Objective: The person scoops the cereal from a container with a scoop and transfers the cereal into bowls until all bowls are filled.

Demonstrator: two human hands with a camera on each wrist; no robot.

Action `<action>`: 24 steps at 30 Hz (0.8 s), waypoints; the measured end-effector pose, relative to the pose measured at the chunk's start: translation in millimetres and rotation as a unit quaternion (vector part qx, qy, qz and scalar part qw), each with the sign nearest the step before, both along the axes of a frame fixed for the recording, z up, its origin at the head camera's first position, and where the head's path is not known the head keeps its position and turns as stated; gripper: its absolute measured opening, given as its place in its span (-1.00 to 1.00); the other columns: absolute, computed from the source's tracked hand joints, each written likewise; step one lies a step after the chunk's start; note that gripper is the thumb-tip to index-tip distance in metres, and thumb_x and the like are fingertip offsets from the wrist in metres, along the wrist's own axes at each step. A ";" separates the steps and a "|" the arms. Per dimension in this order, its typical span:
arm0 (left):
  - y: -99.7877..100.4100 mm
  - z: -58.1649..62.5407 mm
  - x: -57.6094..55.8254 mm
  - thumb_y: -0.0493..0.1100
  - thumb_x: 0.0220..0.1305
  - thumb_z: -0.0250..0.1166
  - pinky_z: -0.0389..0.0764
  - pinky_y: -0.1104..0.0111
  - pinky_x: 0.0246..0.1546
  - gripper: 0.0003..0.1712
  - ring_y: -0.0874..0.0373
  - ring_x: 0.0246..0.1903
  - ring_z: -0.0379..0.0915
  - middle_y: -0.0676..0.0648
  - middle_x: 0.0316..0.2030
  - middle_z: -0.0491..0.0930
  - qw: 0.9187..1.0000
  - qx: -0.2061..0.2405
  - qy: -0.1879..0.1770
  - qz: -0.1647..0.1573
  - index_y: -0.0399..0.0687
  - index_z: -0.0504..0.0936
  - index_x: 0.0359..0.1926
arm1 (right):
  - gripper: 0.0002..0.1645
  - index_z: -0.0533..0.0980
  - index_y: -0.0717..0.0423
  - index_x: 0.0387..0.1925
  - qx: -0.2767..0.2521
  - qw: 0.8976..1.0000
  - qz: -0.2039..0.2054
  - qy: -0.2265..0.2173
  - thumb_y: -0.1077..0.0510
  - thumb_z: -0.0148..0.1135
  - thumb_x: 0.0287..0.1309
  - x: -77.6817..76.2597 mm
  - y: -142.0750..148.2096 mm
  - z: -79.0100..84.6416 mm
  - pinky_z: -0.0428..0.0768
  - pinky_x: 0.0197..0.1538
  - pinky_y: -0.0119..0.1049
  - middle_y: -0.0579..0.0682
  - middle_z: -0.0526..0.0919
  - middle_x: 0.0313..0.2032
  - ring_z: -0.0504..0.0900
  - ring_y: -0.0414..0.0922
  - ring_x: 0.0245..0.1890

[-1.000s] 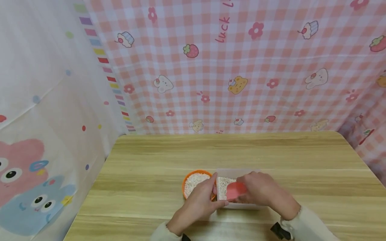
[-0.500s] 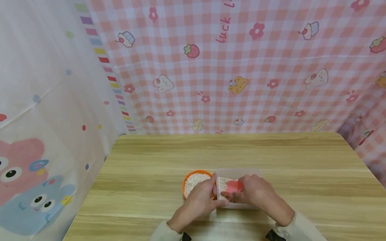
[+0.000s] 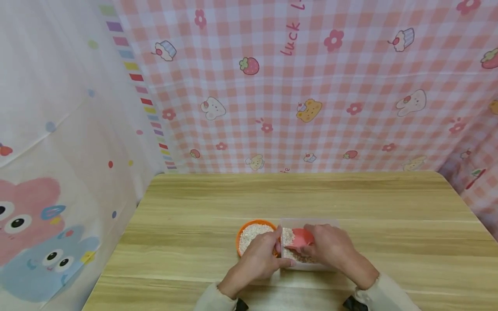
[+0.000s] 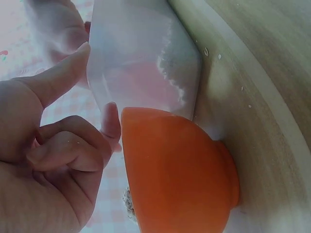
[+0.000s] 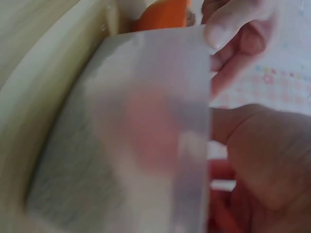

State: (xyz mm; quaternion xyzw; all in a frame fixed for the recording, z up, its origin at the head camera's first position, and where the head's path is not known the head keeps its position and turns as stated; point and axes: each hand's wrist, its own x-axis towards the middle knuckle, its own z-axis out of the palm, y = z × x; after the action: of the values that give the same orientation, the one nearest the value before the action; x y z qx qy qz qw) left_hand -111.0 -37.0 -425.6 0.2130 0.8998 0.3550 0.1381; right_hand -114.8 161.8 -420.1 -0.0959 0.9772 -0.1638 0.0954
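A translucent plastic box [image 3: 311,223] with pale grains in it stands on the table. My left hand [image 3: 260,255] holds its left end, thumb at the near corner and index finger along the far part of the rim; the other fingers are curled in. Inside the box, my right hand [image 3: 333,245] grips a coral-pink scoop [image 3: 303,236], with pale grains [image 3: 288,236] at its left end. The scoop shows only blurred through the wall in the right wrist view. Beside the box, an orange bowl [image 4: 175,165] full of similar grains is partly hidden by my left hand in the head view.
A few loose grains [image 4: 219,57] lie on the wooden table [image 3: 186,207] near the box. Behind the table hangs a pink checked cloth [image 3: 218,77], and a white patterned cloth [image 3: 78,142] hangs at the left.
My right hand has moved left with the scoop, which has shifted toward the far side of the box, uncovering grains on the near side. The left hand stays at the box's end.
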 end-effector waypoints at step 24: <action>-0.4 -2.0 -0.4 0.02 0.02 0.57 0.30 0.52 -0.52 0.09 0.38 -0.59 0.19 0.18 -0.53 0.42 1.000 -0.008 0.008 0.001 -0.33 0.23 0.44 | -0.26 0.56 0.06 0.18 -0.052 0.979 0.130 0.151 -0.19 0.49 0.00 -4.8 37.8 -27.5 0.64 -0.10 0.03 0.08 0.70 0.02 0.69 0.06 -0.03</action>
State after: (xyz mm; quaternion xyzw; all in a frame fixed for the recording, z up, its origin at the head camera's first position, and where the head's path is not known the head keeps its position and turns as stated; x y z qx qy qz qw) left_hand -111.4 -37.4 -427.6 0.2138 0.9038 0.3465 0.1320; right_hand -119.6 199.6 -447.6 -0.2501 0.9498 -0.1841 -0.0375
